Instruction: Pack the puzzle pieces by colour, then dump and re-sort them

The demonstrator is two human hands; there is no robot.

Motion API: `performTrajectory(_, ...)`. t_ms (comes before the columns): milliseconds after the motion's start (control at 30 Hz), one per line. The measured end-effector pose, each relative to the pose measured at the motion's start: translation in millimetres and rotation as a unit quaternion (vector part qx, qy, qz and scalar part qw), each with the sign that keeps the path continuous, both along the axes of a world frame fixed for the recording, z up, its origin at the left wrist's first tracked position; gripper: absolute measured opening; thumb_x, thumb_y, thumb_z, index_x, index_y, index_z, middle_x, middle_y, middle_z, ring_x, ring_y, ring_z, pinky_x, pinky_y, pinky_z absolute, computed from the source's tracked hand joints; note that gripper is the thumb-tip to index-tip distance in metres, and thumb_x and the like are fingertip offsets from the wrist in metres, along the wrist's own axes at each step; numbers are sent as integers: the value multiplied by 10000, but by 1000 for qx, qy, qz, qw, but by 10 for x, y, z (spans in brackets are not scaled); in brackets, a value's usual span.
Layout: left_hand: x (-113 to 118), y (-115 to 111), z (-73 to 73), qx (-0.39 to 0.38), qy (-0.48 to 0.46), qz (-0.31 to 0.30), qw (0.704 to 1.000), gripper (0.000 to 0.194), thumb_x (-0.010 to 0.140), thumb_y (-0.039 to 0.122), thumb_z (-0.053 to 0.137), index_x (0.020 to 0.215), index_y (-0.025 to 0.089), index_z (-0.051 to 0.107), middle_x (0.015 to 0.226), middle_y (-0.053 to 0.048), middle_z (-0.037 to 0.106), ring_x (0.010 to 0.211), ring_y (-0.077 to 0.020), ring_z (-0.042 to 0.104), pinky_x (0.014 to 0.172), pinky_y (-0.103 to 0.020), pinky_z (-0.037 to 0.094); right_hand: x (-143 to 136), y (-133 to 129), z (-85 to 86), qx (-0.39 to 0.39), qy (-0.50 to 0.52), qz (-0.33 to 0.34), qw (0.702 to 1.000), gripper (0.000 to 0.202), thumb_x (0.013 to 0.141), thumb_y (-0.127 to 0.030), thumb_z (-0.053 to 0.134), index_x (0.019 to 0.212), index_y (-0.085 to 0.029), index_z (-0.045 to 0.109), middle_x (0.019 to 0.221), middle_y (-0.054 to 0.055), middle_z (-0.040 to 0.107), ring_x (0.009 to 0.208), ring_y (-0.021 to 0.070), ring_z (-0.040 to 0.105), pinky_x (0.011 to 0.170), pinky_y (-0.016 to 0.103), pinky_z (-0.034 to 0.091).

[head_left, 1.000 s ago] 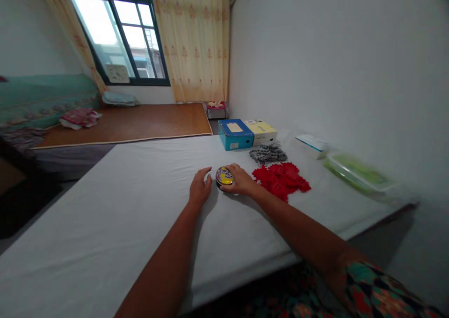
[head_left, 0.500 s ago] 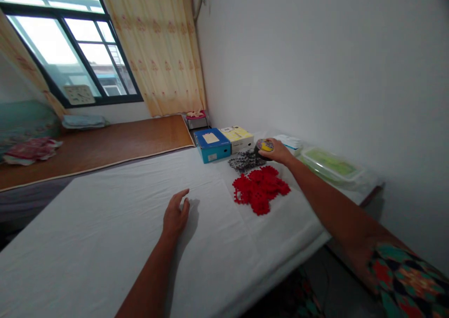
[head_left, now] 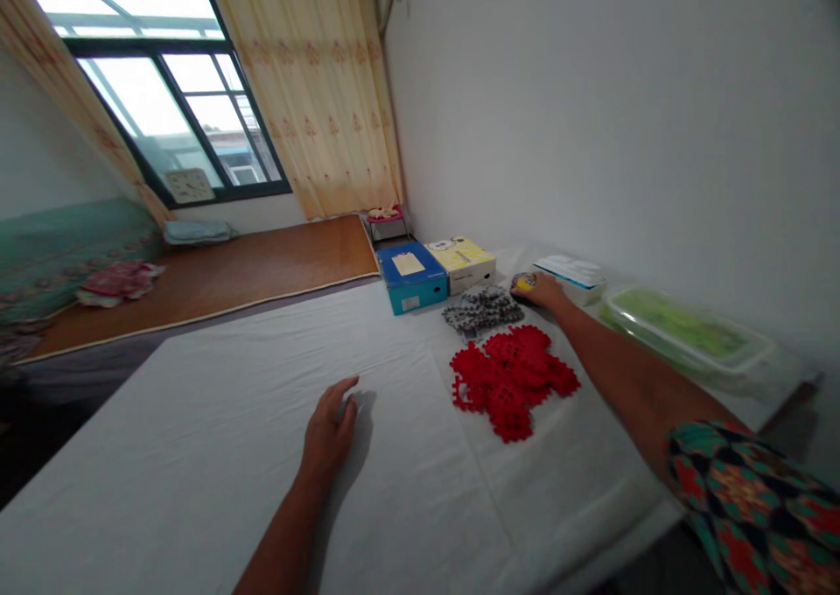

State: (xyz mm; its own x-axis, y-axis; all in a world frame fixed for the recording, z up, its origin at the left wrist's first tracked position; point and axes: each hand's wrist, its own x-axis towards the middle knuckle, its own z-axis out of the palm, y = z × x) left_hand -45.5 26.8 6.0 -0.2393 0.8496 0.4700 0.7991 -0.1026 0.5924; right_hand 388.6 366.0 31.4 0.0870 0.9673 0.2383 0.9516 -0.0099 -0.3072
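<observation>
My right hand [head_left: 544,289] is at the back right of the table, closed on a small round object [head_left: 523,283] with a yellow and dark pattern. Beside it lies a pile of grey and black pieces [head_left: 481,310] with jagged edges. In front of that pile, several flat red pieces [head_left: 508,376] with notched edges overlap on the white cloth [head_left: 249,420]. Left of the red pieces, my left hand [head_left: 332,424] is held low over the cloth, fingers apart, holding nothing.
A blue box [head_left: 413,280] and a yellow and white box [head_left: 461,262] stand at the back. Near the wall are a white packet [head_left: 570,271] and a clear-lidded green container [head_left: 689,328]. A brown mat [head_left: 282,267] lies beyond the table.
My right hand has moved back and right with the round object, which is now lower, beside the grey pile. The view has shifted. My left hand stays open in about the same place.
</observation>
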Motion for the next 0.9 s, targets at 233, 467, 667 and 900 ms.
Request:
performTrajectory(233, 43, 21, 5, 8, 1, -14, 1000, 335, 882, 329, 464, 1154, 239, 637, 1175, -85, 676, 1118, -228, 630, 1009, -427, 486, -253, 8, 142, 63, -6, 22, 998, 616, 856, -550, 502, 1281, -108, 555, 1342, 211, 524, 1253, 366, 442, 986, 487, 381)
performTrajectory(467, 153, 56, -36, 10, 20, -42, 999, 329, 888, 276, 467, 1165, 248, 641, 1155, -75, 674, 1104, -213, 627, 1001, -412, 500, -1205, -324, 629, 185, -36, 291, 938, 522, 884, -393, 519, 1343, -144, 504, 1401, 154, 501, 1280, 333, 383, 1060, 511, 321)
performTrajectory(667, 123, 29, -52, 25, 21, -36, 999, 338, 881, 202, 475, 1176, 241, 634, 1136, -77, 677, 1090, -203, 625, 988, -404, 506, -2223, -470, 664, 145, -174, 356, 906, 438, 879, -291, 533, 1287, -134, 549, 1325, 184, 566, 1254, 331, 421, 998, 494, 365)
performTrajectory(900, 152, 33, -69, 32, 25, -38, 998, 368, 871, 143, 483, 1196, 237, 627, 1149, -69, 674, 1099, -202, 612, 986, -408, 503, -2467, -387, 753, 56, -214, 358, 907, 324, 929, -250, 438, 1113, -218, 702, 1103, 157, 696, 1072, 308, 590, 880, 433, 433)
